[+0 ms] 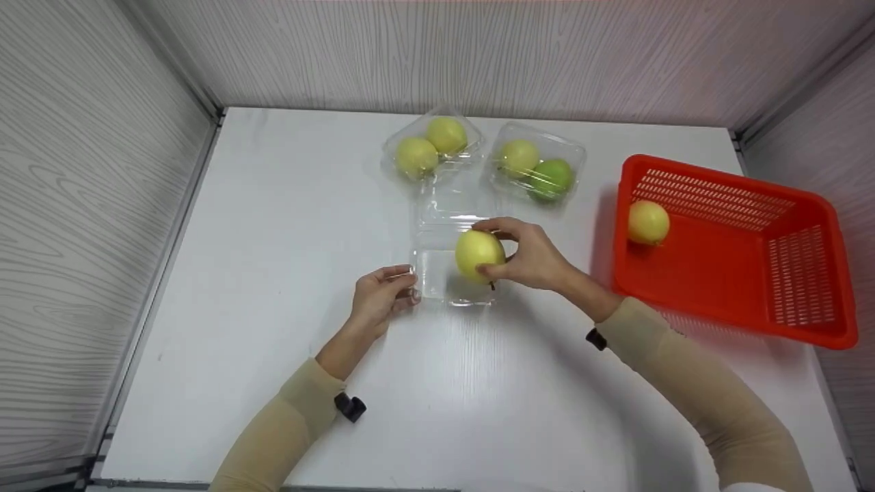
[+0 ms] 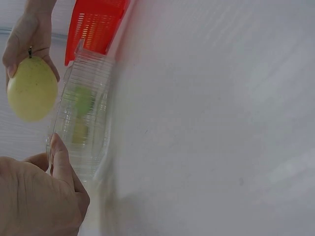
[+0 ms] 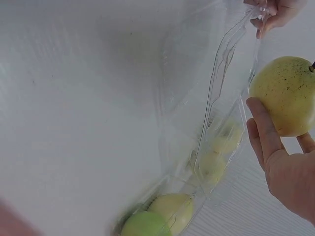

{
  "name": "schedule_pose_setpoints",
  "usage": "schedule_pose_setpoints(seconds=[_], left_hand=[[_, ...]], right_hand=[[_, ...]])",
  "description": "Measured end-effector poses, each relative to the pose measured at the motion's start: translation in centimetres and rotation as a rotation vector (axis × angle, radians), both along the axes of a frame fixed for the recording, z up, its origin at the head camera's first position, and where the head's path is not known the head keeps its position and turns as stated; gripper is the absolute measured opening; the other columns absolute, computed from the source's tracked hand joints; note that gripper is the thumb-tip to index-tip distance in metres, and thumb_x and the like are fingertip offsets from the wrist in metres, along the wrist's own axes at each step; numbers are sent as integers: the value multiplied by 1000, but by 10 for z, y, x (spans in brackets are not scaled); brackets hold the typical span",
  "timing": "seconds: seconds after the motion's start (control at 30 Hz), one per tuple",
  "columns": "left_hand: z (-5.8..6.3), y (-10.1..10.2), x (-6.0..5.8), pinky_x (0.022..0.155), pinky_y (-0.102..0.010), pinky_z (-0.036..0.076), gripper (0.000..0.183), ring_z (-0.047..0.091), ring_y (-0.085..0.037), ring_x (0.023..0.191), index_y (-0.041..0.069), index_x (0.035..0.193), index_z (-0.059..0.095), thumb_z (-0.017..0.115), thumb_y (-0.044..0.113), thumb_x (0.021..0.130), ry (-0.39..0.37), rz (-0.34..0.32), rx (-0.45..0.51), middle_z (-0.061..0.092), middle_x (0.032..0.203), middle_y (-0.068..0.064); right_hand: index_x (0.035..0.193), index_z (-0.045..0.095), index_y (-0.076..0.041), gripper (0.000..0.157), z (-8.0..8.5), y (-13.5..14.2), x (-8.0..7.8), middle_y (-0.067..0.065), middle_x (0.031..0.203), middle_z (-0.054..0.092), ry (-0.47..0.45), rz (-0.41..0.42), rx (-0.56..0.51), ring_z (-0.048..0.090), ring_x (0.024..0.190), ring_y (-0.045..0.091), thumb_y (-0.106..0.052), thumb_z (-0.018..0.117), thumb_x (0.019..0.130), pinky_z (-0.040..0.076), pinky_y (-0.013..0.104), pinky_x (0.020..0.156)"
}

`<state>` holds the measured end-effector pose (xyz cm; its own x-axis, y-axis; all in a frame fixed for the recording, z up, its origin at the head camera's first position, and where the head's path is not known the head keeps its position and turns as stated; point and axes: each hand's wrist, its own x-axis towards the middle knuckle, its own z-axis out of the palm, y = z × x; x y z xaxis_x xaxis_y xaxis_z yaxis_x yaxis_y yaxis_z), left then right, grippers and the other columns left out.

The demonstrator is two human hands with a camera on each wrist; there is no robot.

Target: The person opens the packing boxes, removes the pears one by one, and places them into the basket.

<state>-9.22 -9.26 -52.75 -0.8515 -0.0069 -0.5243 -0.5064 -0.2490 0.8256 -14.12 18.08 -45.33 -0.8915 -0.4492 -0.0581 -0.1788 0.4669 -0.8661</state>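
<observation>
A yellow pear (image 1: 478, 255) with a short dark stem is gripped by my right hand (image 1: 536, 260), fingers and thumb around its right side. In the head view it overlaps the near half of a clear plastic clamshell box (image 1: 432, 277), whose lid (image 1: 459, 198) lies folded back. My left hand (image 1: 379, 297) pinches the left rim of that box, thumb on the wall in the left wrist view. The right wrist view shows the same pear (image 3: 285, 96) close beside the box's transparent wall.
Behind stand two closed clear boxes: one (image 1: 403, 130) with two yellow pears (image 1: 417, 157), one (image 1: 571, 150) with a yellow pear (image 1: 518, 157) and a green one (image 1: 550, 179). At right, a red basket (image 1: 704, 273) holds a yellow pear (image 1: 648, 222). Walls enclose the white table (image 1: 273, 225).
</observation>
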Motion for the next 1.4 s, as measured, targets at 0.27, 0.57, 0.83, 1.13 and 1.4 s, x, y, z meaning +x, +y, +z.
schedule_pose_setpoints(seconds=[0.27, 0.57, 0.83, 1.13, 1.4], left_hand=[[1, 0, 0, 69, -20, 66, 33, 70, -11, 74, -3, 129, 64, 72, 5, 98, -4, -1, 10, 71, 99, -4], [0, -1, -1, 71, -22, 67, 34, 70, -12, 75, -3, 130, 64, 72, 4, 98, -11, 3, -2, 71, 100, -3], [2, 0, 0, 71, -22, 67, 33, 70, -12, 76, -3, 129, 65, 72, 4, 98, -11, 6, 0, 71, 98, -3], [0, -1, 0, 71, -21, 67, 34, 69, -11, 73, -3, 130, 64, 72, 3, 98, -14, 4, 25, 71, 98, -3], [2, 1, -1, 72, -22, 67, 31, 69, -11, 74, -3, 127, 65, 72, 3, 97, -15, 11, 6, 72, 96, -4]], right_hand=[[138, 68, -12, 59, 22, 18, 2, 7, 138, 70, 22, 17, 60, 68, 127, 34, -11, 88, 82, 70, 40, 86], [138, 67, -11, 57, 47, 41, 2, 9, 141, 68, 34, 5, 108, 67, 130, 36, -12, 87, 84, 67, 24, 84], [140, 66, -8, 59, 70, 63, 5, 12, 142, 67, 32, -9, 137, 65, 132, 38, -11, 87, 85, 61, 9, 79], [140, 66, -13, 59, 92, 85, 8, 11, 139, 67, 32, -63, 205, 66, 128, 40, -15, 88, 85, 59, 8, 78], [138, 67, -11, 56, 101, 99, 11, 11, 135, 68, 75, -92, 239, 67, 122, 37, -10, 86, 86, 58, 7, 79]])
